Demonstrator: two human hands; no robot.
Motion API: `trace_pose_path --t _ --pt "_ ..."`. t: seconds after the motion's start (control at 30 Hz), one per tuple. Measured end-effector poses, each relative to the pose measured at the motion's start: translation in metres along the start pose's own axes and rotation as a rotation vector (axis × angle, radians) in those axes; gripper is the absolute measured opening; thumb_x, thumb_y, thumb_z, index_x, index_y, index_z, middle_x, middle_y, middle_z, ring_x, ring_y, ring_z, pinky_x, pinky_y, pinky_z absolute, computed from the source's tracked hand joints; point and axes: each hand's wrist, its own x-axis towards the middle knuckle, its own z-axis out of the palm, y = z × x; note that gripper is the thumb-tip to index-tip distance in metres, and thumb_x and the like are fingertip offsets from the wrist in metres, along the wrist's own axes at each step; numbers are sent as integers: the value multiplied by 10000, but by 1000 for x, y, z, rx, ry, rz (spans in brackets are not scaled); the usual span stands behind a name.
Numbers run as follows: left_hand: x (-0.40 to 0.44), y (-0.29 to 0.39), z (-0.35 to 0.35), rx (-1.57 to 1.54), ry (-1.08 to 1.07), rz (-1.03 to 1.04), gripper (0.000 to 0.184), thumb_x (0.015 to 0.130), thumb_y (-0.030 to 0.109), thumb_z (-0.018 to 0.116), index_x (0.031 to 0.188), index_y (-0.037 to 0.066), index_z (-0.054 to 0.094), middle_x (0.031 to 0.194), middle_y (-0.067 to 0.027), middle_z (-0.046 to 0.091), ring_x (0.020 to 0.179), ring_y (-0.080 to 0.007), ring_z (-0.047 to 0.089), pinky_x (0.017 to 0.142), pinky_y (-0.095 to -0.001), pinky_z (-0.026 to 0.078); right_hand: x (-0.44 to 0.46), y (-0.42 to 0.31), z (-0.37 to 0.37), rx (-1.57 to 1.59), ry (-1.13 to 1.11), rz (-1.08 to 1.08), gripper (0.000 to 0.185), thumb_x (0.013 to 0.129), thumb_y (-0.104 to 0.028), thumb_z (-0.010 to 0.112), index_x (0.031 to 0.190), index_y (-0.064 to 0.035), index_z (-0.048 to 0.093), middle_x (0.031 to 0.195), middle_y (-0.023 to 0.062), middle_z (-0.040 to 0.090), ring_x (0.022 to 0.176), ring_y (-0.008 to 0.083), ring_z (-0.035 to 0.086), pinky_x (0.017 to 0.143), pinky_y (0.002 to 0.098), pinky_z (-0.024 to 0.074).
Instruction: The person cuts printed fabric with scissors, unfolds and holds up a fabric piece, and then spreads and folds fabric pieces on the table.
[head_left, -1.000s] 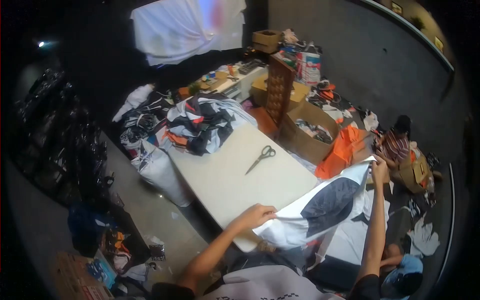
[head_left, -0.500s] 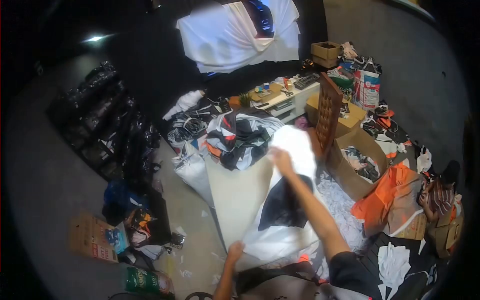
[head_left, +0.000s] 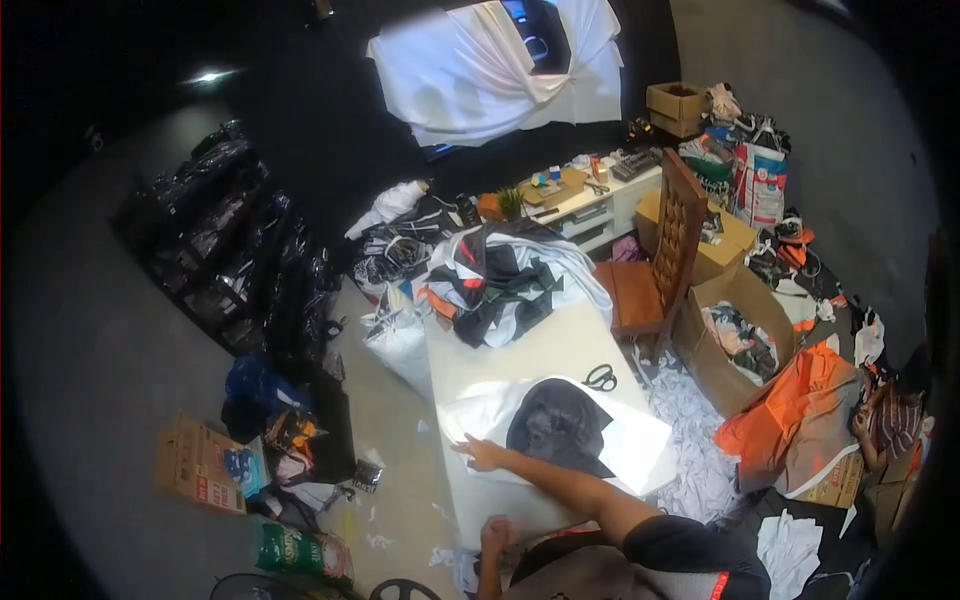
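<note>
A white cloth piece with a large dark patch lies spread across the white table. My right hand reaches over to its left part, fingers apart and resting on the fabric. Close to the near edge of the table is my left hand, its fingers curled; whether anything is inside cannot be made out. Black-handled scissors lie just beyond the cloth, their blades hidden under it. A heap of mixed fabric covers the far end of the table.
A brown chair stands at the far right side of the table. Beyond it are an open carton and an orange bag. White scraps cover the floor at the right. Another person sits at the far right.
The cloth, held up before, now lies on the table. My right hand has swung left across it, and my left hand has moved down off it. The view has shifted, showing more of the chair.
</note>
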Motion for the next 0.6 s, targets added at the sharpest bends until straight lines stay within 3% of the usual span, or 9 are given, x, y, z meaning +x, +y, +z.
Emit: trace_pose_path --t 0.03,0.13,0.2,0.3,0.37,0.4,0.53,0.6 --pt "3 17 9 47 108 161 145 905 85 533 1009 24 614 801 -79 637 665 -160 578 609 -251 476 0 2 3 -15 -35 -18 718 803 -157 557 1480 -160 316 1520 93 341 1431 384 200 1096 493 325" --pt "18 97 20 -196 204 207 159 890 67 480 1001 26 586 815 -70 607 699 -164 547 657 -268 468 9 8 4 -39 -66 -43 706 797 -162 560 1469 -166 347 1513 70 361 1426 395 214 1087 489 341" --pt "32 113 23 -385 338 254 185 879 67 433 1008 16 556 817 -70 565 684 -163 494 675 -278 449 14 5 12 -21 -73 -76 694 790 -166 563 1459 -172 377 1507 47 382 1420 407 229 1077 484 358" --pt "43 122 21 -365 458 238 202 913 99 417 1024 7 558 832 -76 568 696 -172 496 688 -283 444 15 3 22 56 -83 -53 670 785 -161 563 1438 -184 411 1505 37 386 1416 420 229 1074 488 357" --pt "50 129 31 -351 583 219 229 946 131 401 1040 -3 561 847 -82 572 707 -182 498 701 -289 440 7 -2 27 -84 -173 -141 559 781 -144 546 1338 -136 501 1400 85 503 1333 389 379 1076 477 356" --pt "48 135 36 -352 573 211 229 946 131 401 1040 -3 561 847 -82 572 707 -182 498 701 -289 440 0 1 28 -79 -175 -129 559 781 -144 546 1338 -136 501 1400 85 503 1333 389 379 1076 477 356" --pt "33 146 25 -224 840 315 240 855 42 404 1055 12 534 848 -75 535 719 -167 476 712 -286 430 -20 -4 62 215 -256 -243 355 782 -144 541 1126 -88 604 1144 130 633 1065 350 559 1025 473 396" --pt "26 149 18 -202 832 303 242 855 40 405 1057 11 535 854 -76 537 727 -169 479 717 -285 430 -30 -1 99 250 -172 -348 286 781 -145 538 1045 -73 624 1032 138 652 947 338 581 978 464 420"
